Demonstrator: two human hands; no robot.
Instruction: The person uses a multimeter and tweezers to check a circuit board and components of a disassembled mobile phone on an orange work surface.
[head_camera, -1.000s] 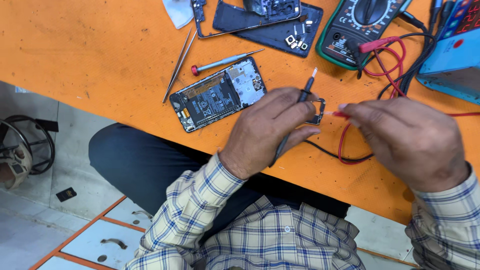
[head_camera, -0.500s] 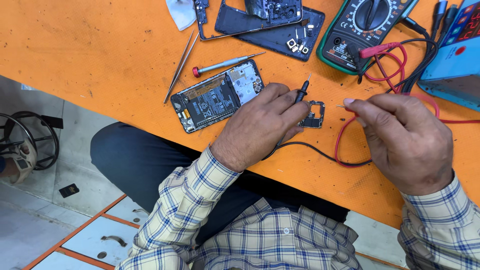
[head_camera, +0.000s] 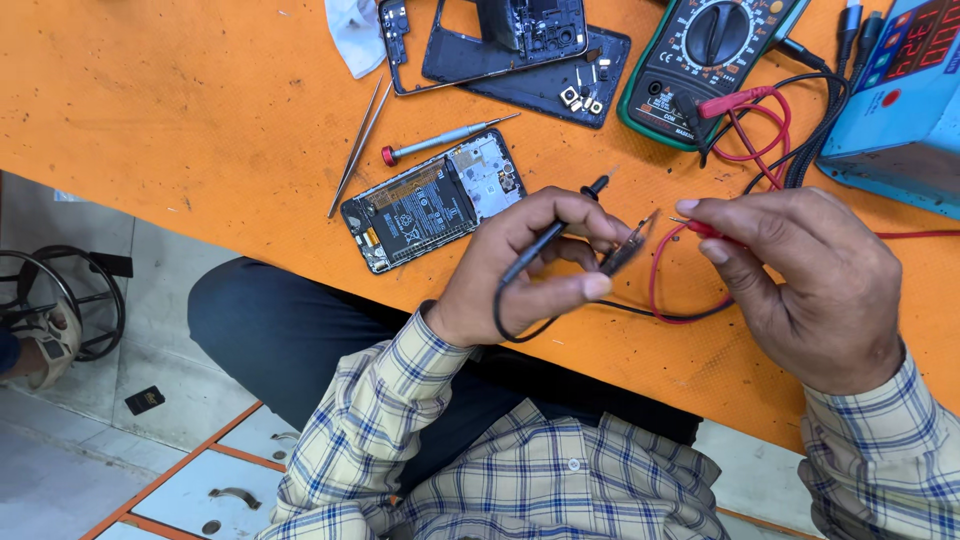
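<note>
My left hand (head_camera: 520, 270) grips a black test probe (head_camera: 560, 225) with its black lead looping under the palm, and also pinches a small dark phone part (head_camera: 625, 245) at its fingertips, raised and tilted above the orange table (head_camera: 180, 100). To the right, my right hand (head_camera: 800, 285) pinches a red test probe (head_camera: 702, 228), whose metal tip points at the small part. An opened phone (head_camera: 430, 200) with its battery and board exposed lies just left of my left hand.
A red-capped screwdriver (head_camera: 440, 140) and tweezers (head_camera: 355, 150) lie beyond the opened phone. A black phone frame (head_camera: 480, 45), a white cloth (head_camera: 352, 30), a green multimeter (head_camera: 705, 60) and a blue bench unit (head_camera: 900, 100) line the far edge. Red and black leads (head_camera: 760, 130) cross the table.
The small part lay on the table under both probes; now my left hand holds it up at its fingertips. My right hand's red probe stays at the part.
</note>
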